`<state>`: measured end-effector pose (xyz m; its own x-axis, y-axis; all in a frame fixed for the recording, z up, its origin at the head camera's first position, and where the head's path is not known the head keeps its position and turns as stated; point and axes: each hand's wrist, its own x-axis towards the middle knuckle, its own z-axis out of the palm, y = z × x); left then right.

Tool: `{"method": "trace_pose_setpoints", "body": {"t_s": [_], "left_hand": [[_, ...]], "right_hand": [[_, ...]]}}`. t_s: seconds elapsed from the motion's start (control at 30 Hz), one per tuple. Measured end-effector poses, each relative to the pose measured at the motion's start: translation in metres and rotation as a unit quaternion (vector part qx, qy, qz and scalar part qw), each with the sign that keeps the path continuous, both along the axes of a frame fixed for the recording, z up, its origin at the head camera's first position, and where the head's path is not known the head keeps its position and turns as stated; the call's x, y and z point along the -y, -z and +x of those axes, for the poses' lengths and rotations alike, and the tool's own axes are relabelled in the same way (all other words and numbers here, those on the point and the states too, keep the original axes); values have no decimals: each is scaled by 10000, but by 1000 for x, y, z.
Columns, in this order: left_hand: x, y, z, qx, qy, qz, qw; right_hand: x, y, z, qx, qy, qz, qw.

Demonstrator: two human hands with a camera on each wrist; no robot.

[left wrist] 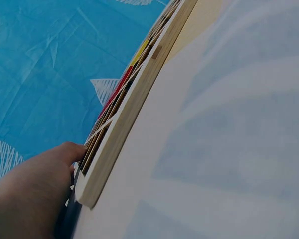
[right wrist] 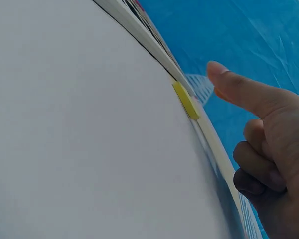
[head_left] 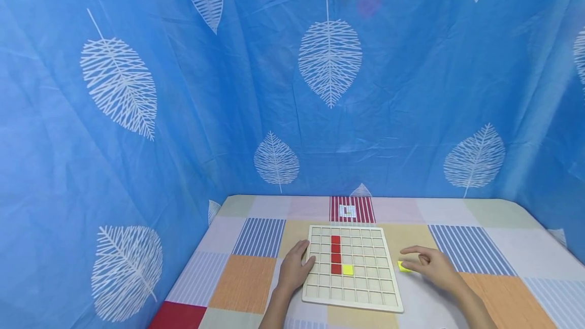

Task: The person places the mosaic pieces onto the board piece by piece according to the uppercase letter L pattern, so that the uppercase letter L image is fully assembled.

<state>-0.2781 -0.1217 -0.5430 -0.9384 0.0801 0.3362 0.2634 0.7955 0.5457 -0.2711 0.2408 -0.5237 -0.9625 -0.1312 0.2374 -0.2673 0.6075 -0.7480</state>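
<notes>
A pale square grid board [head_left: 367, 296] lies on the patterned cloth. In it, several red tiles [head_left: 335, 258] form a column, with one yellow tile [head_left: 348, 270] to the right of the lowest. My left hand [head_left: 293, 268] holds the board's left edge, its thumb [left wrist: 74, 151] over the rim. Off the board's right side lies a loose yellow tile [head_left: 403, 267], also seen in the right wrist view. Close over this tile is my right hand [head_left: 431, 268], thumb and index finger extended and apart, the other fingers curled, nothing held.
A small printed card [head_left: 348, 211] with a grid pattern lies behind the board. The table is covered by a patchwork cloth [head_left: 242, 281]. Blue curtains [head_left: 393, 100] with white leaf prints stand behind and at both sides.
</notes>
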Motion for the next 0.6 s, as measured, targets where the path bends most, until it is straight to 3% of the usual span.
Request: {"method": "trace_pose_setpoints", "body": {"t_s": [0.43, 0.6], "left_hand": [[0, -3, 0, 42, 13, 43, 10000], [-1, -2, 1, 113, -13, 48, 9999]], "right_hand": [[-8, -1, 1, 281, -38, 560, 9980], [-7, -1, 1, 329, -48, 519, 9981]]}}
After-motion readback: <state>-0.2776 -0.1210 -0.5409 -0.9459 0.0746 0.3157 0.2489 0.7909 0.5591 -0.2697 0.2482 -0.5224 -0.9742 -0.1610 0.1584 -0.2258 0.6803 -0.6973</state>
